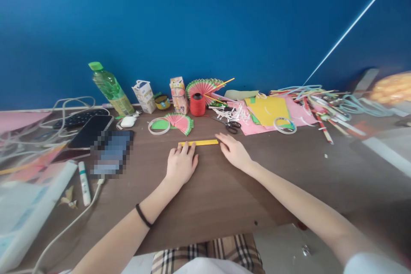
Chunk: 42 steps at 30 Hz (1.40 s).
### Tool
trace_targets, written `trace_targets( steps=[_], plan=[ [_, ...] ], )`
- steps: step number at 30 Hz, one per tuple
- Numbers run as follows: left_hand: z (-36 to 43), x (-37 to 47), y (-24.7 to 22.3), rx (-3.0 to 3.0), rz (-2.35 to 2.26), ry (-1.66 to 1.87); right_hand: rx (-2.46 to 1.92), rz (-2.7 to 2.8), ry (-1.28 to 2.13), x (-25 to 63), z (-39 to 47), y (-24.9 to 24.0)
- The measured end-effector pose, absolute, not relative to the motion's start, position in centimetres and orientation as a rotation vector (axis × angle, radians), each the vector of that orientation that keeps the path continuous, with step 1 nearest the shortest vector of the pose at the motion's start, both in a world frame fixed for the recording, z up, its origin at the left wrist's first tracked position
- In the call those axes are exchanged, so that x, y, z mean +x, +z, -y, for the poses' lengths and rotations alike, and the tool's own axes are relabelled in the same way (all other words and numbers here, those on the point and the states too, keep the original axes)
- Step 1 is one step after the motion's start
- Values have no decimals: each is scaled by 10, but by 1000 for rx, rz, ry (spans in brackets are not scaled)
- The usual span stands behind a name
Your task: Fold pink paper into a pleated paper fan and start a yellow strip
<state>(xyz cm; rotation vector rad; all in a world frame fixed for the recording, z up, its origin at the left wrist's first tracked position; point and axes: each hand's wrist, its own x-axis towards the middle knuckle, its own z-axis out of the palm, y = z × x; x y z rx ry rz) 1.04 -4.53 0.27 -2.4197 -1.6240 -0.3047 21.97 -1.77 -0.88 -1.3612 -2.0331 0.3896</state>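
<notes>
A narrow yellow strip [205, 142], which looks like folded paper, lies flat across the brown desk [205, 205]. The fingertips of my left hand [181, 162] rest on its left part, fingers spread and palm down. At the strip's right end, my right hand [236, 152] touches or nearly touches it with its fingers stretched out. Just behind the strip are a small pleated watermelon-pattern paper fan [180, 123], a red thread spool [197, 106] and black-handled scissors [233, 126].
Along the blue wall stand a green bottle [111, 90], a white carton [144, 96] and a pink carton [179, 94]. Phones [112, 152], cables and a marker [84, 184] lie left. Yellow paper [269, 109], a ring of tape [285, 125] and loose strips [330, 111] lie right.
</notes>
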Motion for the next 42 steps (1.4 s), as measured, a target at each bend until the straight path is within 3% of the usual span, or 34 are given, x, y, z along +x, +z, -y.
trace_targets(
  steps=[6,16,31,42],
  plan=[
    [40,2,-1,-2382,1657,-479,-1326,1909,487,199,3,-19],
    [19,-11,5,-2440,1553,-367,-1226,1728,602,210,0,-14],
    [12,-24,13,-2835,2023,-1044,-690,1098,1825,213,5,-7],
    [10,-26,11,-3010,1915,-1075,-644,1023,1934,211,8,-5]
  ],
)
